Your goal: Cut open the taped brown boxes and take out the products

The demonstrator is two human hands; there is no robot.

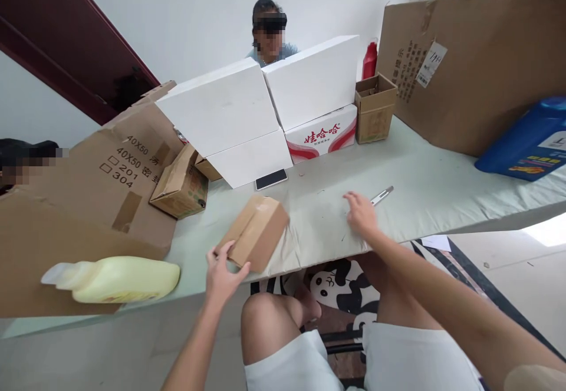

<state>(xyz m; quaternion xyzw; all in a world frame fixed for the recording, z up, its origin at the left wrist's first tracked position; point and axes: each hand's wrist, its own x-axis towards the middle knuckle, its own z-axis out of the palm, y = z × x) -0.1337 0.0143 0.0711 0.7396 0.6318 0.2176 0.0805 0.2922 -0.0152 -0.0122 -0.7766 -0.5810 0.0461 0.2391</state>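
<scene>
A small closed brown cardboard box (pixel 263 226) lies at an angle near the table's front edge, tape along its top. My left hand (pixel 224 273) grips its near end, with the thumb on the right and the fingers on the left. My right hand (pixel 361 217) is over the tabletop, fingers apart and holding nothing. Just to the right of those fingers lies a slim silver tool that looks like a utility knife (pixel 382 195), its near end close to the hand.
White boxes (pixel 234 108) are stacked at the back, a phone (pixel 271 179) before them. Small open cartons (pixel 375 108) flank the stack. A yellowish bottle (pixel 126 279) lies left, a blue bottle (pixel 526 140) right. Large cardboard sheets stand at both sides. A person (pixel 269 31) sits opposite, another left.
</scene>
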